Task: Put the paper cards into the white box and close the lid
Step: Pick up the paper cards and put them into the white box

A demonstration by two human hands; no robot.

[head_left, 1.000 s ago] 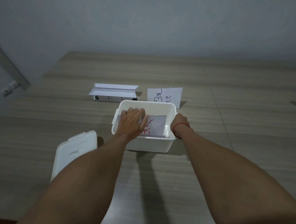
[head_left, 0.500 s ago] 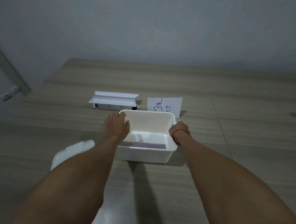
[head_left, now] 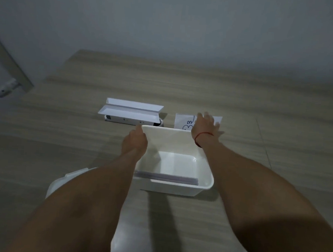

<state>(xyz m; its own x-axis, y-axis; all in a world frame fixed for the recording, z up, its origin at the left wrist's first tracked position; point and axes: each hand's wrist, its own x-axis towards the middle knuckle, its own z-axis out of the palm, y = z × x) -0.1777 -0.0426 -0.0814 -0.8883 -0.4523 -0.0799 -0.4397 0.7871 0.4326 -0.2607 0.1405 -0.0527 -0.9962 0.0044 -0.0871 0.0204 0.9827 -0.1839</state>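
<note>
1. Several cards [head_left: 166, 178] lie stacked inside the box [head_left: 203, 178], against its near wall.
2. One more card [head_left: 184, 123], marked with blue writing, stands on the table [head_left: 276, 171] just beyond the box's far right corner.
3. The box sits open on the table; its lid [head_left: 60, 183] lies to the near left, mostly hidden under the left forearm.
4. The right hand [head_left: 205, 125], a red string at its wrist, reaches over the far rim with fingers spread, open, in front of the marked card; whether it touches the card cannot be told through the blur.
5. The left hand [head_left: 135, 141] rests at the box's far left corner, fingers loosely curled, holding nothing I can see.
6. A long white tray [head_left: 130, 113] sits beyond the box to the left.
</note>
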